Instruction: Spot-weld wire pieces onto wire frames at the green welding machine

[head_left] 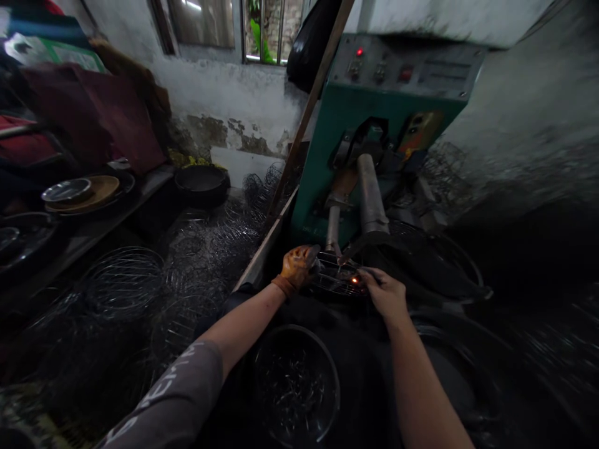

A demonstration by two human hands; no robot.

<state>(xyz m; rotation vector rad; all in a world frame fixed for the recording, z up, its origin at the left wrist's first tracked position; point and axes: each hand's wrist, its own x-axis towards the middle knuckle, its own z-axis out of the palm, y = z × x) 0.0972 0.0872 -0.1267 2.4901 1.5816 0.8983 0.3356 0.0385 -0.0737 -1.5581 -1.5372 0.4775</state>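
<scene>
- A round wire rack (337,279) lies flat under the machine's arms, between the two hands, with a small orange spark glowing at its right edge.
- The left hand (298,267), in an orange glove, is closed on the rack's left rim, fingers curled over the wire.
- The right hand (386,293), bare, grips the rack's right rim just beside the spark; its fingers are wrapped around the wire.
- Straight behind the rack stands a green machine (374,125) with a grey control panel and a red light; two metal arms (369,193) reach down from it to just above the rack.
- Near the person, below the forearms, sits a dark bowl (297,383) with short wire pieces in it.
- To the left, well apart from the hands, wire baskets (122,280) lie piled on the floor.
- A wooden pole (311,103) leans across the machine's left side.
</scene>
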